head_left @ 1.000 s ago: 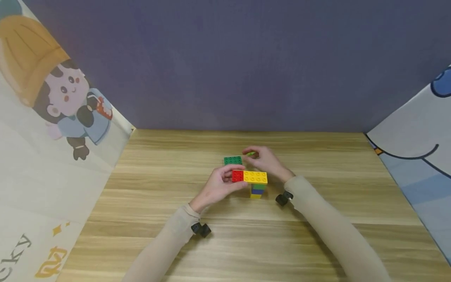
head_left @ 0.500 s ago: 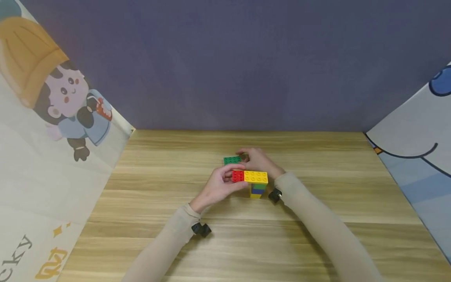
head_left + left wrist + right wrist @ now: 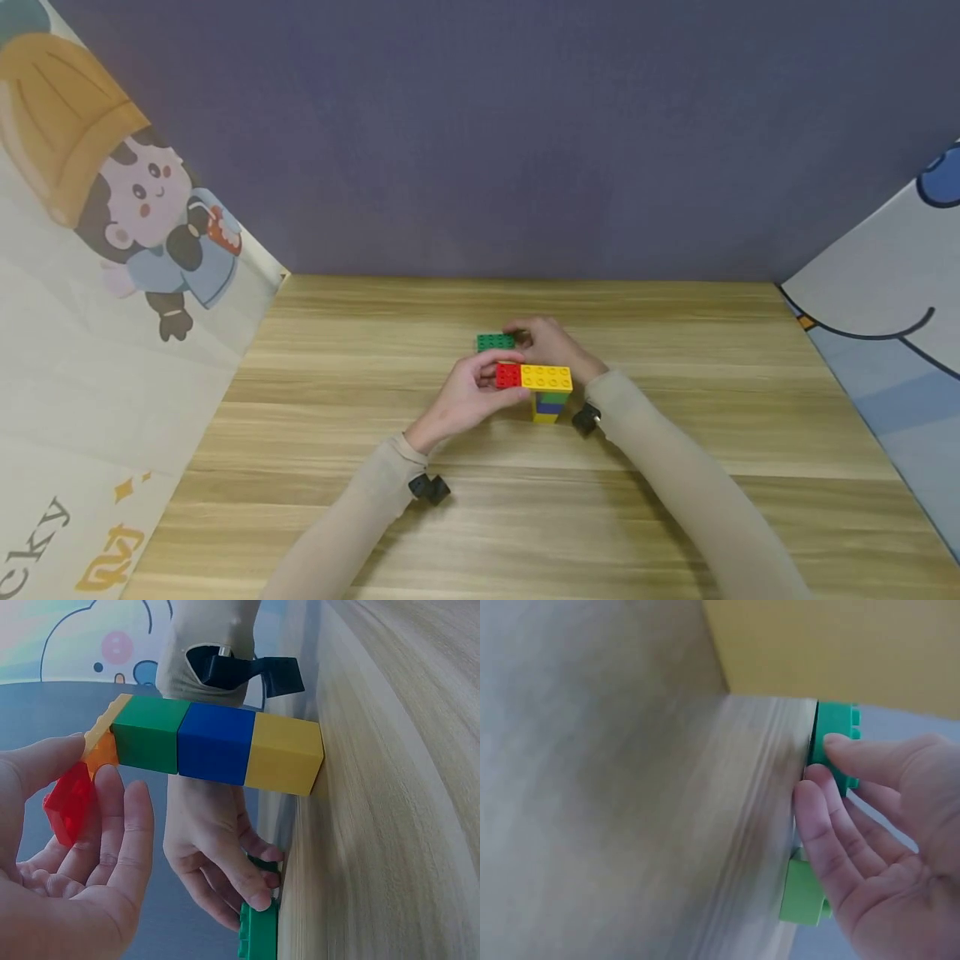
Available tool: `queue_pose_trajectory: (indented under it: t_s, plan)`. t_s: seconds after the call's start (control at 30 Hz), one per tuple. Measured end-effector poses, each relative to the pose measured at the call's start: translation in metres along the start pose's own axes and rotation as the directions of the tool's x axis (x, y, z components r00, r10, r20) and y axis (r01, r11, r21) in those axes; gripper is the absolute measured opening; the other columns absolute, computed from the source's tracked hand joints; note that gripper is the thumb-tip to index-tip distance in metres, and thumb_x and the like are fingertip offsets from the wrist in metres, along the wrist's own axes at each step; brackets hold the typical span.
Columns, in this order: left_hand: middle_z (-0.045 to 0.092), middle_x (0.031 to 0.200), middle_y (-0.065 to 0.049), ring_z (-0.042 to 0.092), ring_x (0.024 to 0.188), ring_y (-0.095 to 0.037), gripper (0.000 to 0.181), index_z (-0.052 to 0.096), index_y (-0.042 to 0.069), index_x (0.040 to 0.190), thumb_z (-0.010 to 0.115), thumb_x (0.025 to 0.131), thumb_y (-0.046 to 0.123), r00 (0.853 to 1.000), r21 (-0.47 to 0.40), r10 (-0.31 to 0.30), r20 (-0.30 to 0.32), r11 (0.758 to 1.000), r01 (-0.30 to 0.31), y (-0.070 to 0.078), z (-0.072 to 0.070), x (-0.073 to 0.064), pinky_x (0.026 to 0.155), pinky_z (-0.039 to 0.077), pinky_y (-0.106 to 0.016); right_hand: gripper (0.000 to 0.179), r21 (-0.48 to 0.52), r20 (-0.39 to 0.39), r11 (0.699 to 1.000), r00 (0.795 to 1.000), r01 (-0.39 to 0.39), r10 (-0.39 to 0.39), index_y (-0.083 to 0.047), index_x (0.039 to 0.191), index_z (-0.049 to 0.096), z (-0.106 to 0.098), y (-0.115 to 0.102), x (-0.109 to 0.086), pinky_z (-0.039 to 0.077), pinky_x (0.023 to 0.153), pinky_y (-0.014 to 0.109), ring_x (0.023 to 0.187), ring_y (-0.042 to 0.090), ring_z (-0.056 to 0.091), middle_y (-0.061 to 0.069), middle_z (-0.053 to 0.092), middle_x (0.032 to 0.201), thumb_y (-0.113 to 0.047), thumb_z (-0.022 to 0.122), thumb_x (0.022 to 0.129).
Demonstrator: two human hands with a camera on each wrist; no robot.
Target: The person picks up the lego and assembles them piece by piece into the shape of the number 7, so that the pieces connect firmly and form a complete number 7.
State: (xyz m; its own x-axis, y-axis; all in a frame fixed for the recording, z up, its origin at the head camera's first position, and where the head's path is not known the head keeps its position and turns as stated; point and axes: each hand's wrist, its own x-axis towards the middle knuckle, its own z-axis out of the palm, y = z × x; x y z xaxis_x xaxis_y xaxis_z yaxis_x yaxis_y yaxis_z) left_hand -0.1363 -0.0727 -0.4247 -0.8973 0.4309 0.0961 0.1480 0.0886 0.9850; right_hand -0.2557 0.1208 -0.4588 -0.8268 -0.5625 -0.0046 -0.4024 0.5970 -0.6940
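A tower of yellow, blue and green bricks point(image 3: 217, 742) stands on the table, a longer yellow brick point(image 3: 547, 378) lying across its top. Against that brick's left end is a red brick point(image 3: 507, 375), jutting out over the table. My left hand point(image 3: 463, 396) holds the red brick, thumb near the joint with the yellow one and fingers at the far side and below. Behind the tower, my right hand point(image 3: 551, 346) pinches the right end of a dark green brick point(image 3: 495, 342) on the table. Beside its fingers sits a light green brick point(image 3: 802, 892), hidden in the head view.
The wooden table point(image 3: 337, 375) ends at a dark blue-grey wall point(image 3: 525, 150) behind. Printed panels with cartoon figures flank it. Small black devices point(image 3: 429, 489) are worn at both wrists. The tower stands between my forearms, close to the right wrist.
My right hand has moved left from the light green brick to the end of the dark green brick. The left hand, red brick and tower have stayed almost still.
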Motion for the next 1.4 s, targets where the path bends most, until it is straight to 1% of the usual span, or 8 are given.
queue_pose_trajectory:
  t_s: [0.37, 0.63, 0.9, 0.97, 1.13, 1.2, 1.3, 1.4]
  plan:
    - [0.076, 0.123, -0.021, 0.072, 0.09, -0.011, 0.051, 0.06, -0.004, 0.142, 0.078, 0.096, 0.008, 1.0, 0.018, -0.011, 0.001, 1.0, 0.011, -0.001, 0.0, 0.0, 0.08, 0.061, -0.022, 0.046, 0.113, -0.058, 0.993, 0.997, -0.046, 0.053, -0.006, 0.14, 0.068, -0.01, 0.009, -0.016, 0.065, 0.088, 0.041, 0.107, 0.03, 0.076, 0.018, 0.072, 0.137, -0.019, 0.078, 0.098]
    - [0.076, 0.123, -0.021, 0.072, 0.091, -0.01, 0.049, 0.061, -0.003, 0.141, 0.078, 0.097, 0.008, 1.0, 0.011, -0.024, 0.002, 1.0, 0.024, 0.0, 0.0, 0.0, 0.081, 0.061, -0.022, 0.043, 0.121, -0.107, 0.992, 0.993, -0.038, 0.051, -0.008, 0.137, 0.071, -0.017, 0.008, -0.027, 0.065, 0.088, 0.044, 0.107, 0.031, 0.076, 0.016, 0.072, 0.137, -0.018, 0.081, 0.096]
    - [0.076, 0.123, -0.021, 0.072, 0.089, -0.011, 0.048, 0.062, -0.001, 0.141, 0.078, 0.097, 0.008, 0.999, 0.007, -0.036, -0.006, 0.999, 0.036, 0.0, 0.0, 0.0, 0.08, 0.06, -0.021, 0.043, 0.128, -0.126, 0.992, 0.992, -0.008, 0.025, -0.005, 0.137, 0.07, -0.021, 0.008, -0.035, 0.065, 0.092, 0.045, 0.109, 0.034, 0.077, 0.02, 0.072, 0.136, -0.017, 0.08, 0.097]
    - [0.076, 0.122, -0.019, 0.073, 0.089, -0.016, 0.047, 0.064, 0.002, 0.14, 0.079, 0.097, 0.01, 0.999, 0.016, -0.044, -0.011, 0.999, 0.044, 0.0, 0.0, -0.001, 0.079, 0.061, -0.023, 0.043, 0.135, -0.127, 0.991, 0.991, -0.014, 0.032, -0.006, 0.136, 0.071, -0.022, 0.009, -0.037, 0.065, 0.092, 0.046, 0.11, 0.033, 0.077, 0.018, 0.072, 0.136, -0.018, 0.08, 0.097]
    - [0.077, 0.12, -0.016, 0.073, 0.092, -0.045, 0.045, 0.066, 0.006, 0.139, 0.079, 0.097, 0.013, 0.996, -0.017, -0.087, -0.008, 0.996, 0.087, 0.001, 0.0, -0.002, 0.081, 0.067, -0.041, 0.043, 0.144, -0.128, 0.989, 0.991, -0.025, 0.044, -0.007, 0.137, 0.071, -0.022, 0.012, -0.041, 0.065, 0.092, 0.047, 0.111, 0.032, 0.076, 0.016, 0.072, 0.138, -0.02, 0.081, 0.097]
    - [0.077, 0.121, -0.016, 0.071, 0.093, -0.053, 0.045, 0.066, 0.007, 0.14, 0.079, 0.097, 0.014, 0.994, -0.039, -0.105, -0.005, 0.994, 0.105, 0.001, -0.001, -0.002, 0.081, 0.067, -0.049, 0.043, 0.144, -0.131, 0.989, 0.99, -0.022, 0.042, -0.008, 0.137, 0.07, -0.022, 0.013, -0.042, 0.065, 0.093, 0.047, 0.111, 0.032, 0.076, 0.016, 0.072, 0.138, -0.021, 0.08, 0.097]
    - [0.078, 0.12, -0.016, 0.069, 0.089, -0.055, 0.047, 0.066, 0.007, 0.141, 0.08, 0.097, 0.015, 0.993, -0.037, -0.118, -0.005, 0.992, 0.118, 0.001, -0.001, -0.002, 0.079, 0.066, -0.053, 0.042, 0.154, -0.139, 0.988, 0.99, -0.016, 0.038, -0.007, 0.136, 0.071, -0.023, 0.013, -0.044, 0.065, 0.093, 0.047, 0.112, 0.033, 0.075, 0.016, 0.071, 0.138, -0.02, 0.08, 0.097]
    - [0.076, 0.113, -0.024, 0.067, 0.079, -0.05, 0.046, 0.065, 0.004, 0.142, 0.078, 0.099, 0.016, 0.993, -0.015, -0.121, -0.001, 0.993, 0.121, 0.001, -0.002, -0.001, 0.072, 0.065, -0.048, 0.042, 0.169, -0.149, 0.986, 0.988, -0.018, 0.044, -0.007, 0.136, 0.071, -0.025, 0.013, -0.048, 0.065, 0.091, 0.046, 0.111, 0.034, 0.076, 0.017, 0.072, 0.136, -0.018, 0.08, 0.097]
